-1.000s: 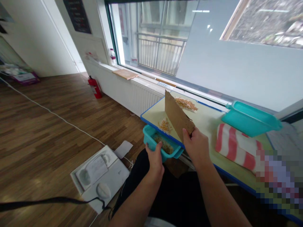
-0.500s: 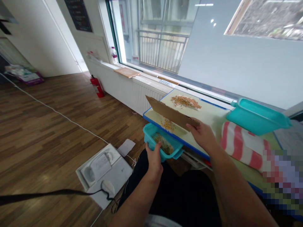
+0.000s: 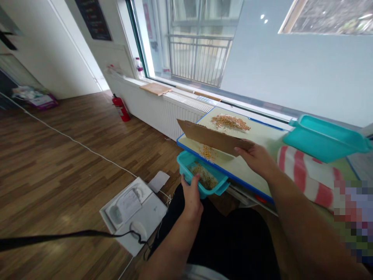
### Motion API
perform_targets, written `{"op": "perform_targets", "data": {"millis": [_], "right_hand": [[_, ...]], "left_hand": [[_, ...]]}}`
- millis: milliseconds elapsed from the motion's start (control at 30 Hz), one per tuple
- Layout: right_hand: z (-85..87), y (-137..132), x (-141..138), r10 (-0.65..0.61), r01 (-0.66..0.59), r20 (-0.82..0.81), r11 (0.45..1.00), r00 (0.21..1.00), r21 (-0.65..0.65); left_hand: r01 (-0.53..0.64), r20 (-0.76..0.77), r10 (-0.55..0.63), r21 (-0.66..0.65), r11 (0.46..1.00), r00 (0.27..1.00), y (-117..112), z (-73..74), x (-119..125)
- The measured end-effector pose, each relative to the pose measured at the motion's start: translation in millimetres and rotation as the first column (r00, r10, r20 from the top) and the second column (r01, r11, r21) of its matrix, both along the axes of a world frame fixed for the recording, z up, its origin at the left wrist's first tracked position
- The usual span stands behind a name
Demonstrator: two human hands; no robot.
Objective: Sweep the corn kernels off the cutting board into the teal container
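Observation:
My left hand [image 3: 192, 194] grips the near wall of a teal plastic tub [image 3: 186, 157], held just below the table's blue edge. Small pale grains [image 3: 204, 175] cover part of the tub's floor. In my right hand [image 3: 253, 157] is a strip of brown cardboard [image 3: 210, 136], standing on its long edge over the table [image 3: 264, 134]. A small heap of yellow kernels [image 3: 207, 152] lies between the cardboard and the table edge. Behind the strip, a larger pile of orange-yellow kernels [image 3: 230, 122] is spread out; the cardboard hides part of the tabletop.
A second teal tub [image 3: 329, 138] stands at the table's right, beside a red-and-white striped cloth [image 3: 309, 175]. Below the window runs a white radiator [image 3: 171, 111]. A white box [image 3: 136, 212] with cables lies on the floor; a fire extinguisher [image 3: 121, 108] is farther off.
My right hand has shifted slightly to the right with the cardboard, which lies at a flatter slant. The tub in my left hand stays nearly in place. The view has turned a little.

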State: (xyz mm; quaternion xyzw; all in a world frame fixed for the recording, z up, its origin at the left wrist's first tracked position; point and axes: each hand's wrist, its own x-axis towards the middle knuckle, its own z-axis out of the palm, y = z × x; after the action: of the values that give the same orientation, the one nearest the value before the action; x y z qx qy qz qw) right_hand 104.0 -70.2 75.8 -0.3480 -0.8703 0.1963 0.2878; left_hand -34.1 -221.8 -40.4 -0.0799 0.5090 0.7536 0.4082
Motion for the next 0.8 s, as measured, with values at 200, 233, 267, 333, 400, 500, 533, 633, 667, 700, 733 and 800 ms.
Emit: {"op": "perform_targets", "data": {"millis": [200,233,267,333,400,500,533,633,667,700,733,800], "right_hand": [[1.2,20.6,2.6,0.036,-0.038,-0.018,0.995,0.999,-0.094],[1.7,24.1,3.5,0.043,-0.044,-0.016,0.994,0.999,-0.105],[2.1,27.4,4.4,0.047,-0.047,-0.008,0.992,0.999,-0.114],[2.7,33.2,6.2,0.055,-0.052,0.017,0.99,0.998,-0.134],[2.6,38.0,8.1,0.058,-0.052,0.032,0.988,0.998,-0.147],[2.3,43.3,11.1,0.058,-0.051,0.037,0.986,0.998,-0.157],[2.5,44.5,12.1,0.063,-0.056,0.037,0.986,0.997,-0.16],[3.7,46.5,14.5,0.099,-0.094,0.016,0.979,0.995,-0.181],[4.0,47.0,15.1,0.111,-0.108,0.003,0.976,0.994,-0.189],[4.2,47.6,15.6,0.118,-0.117,-0.01,0.973,0.993,-0.198],[4.2,48.4,16.2,0.119,-0.121,-0.019,0.971,0.993,-0.205],[3.6,50.4,17.3,0.11,-0.113,-0.028,0.97,0.994,-0.217]], "left_hand": [[0.021,-0.004,-0.021,-0.028,0.999,1.0,-1.6,2.7,-0.7],[0.019,-0.003,-0.019,-0.031,0.999,1.0,-1.5,3.1,-0.8],[0.016,-0.001,-0.016,-0.036,0.999,1.0,-1.3,3.3,-1.0],[0.01,0.003,-0.01,-0.045,0.999,1.0,-0.7,3.3,-1.2],[0.009,-0.001,-0.009,-0.026,1.0,1.0,0.0,2.2,-1.2],[0.015,-0.025,-0.015,-0.008,1.0,1.0,0.4,-0.4,-0.9],[0.016,-0.036,-0.016,-0.012,1.0,0.999,0.4,-1.2,-0.8],[0.012,-0.061,-0.013,-0.027,1.0,0.998,-0.1,-2.6,-0.6],[0.009,-0.061,-0.011,-0.028,1.0,0.998,-0.3,-2.7,-0.6],[0.006,-0.057,-0.008,-0.027,1.0,0.998,-0.4,-2.6,-0.6],[0.003,-0.049,-0.004,-0.025,1.0,0.999,-0.7,-2.2,-0.7],[-0.002,-0.028,0.001,-0.028,1.0,1.0,-1.2,-0.6,-0.9]]}}
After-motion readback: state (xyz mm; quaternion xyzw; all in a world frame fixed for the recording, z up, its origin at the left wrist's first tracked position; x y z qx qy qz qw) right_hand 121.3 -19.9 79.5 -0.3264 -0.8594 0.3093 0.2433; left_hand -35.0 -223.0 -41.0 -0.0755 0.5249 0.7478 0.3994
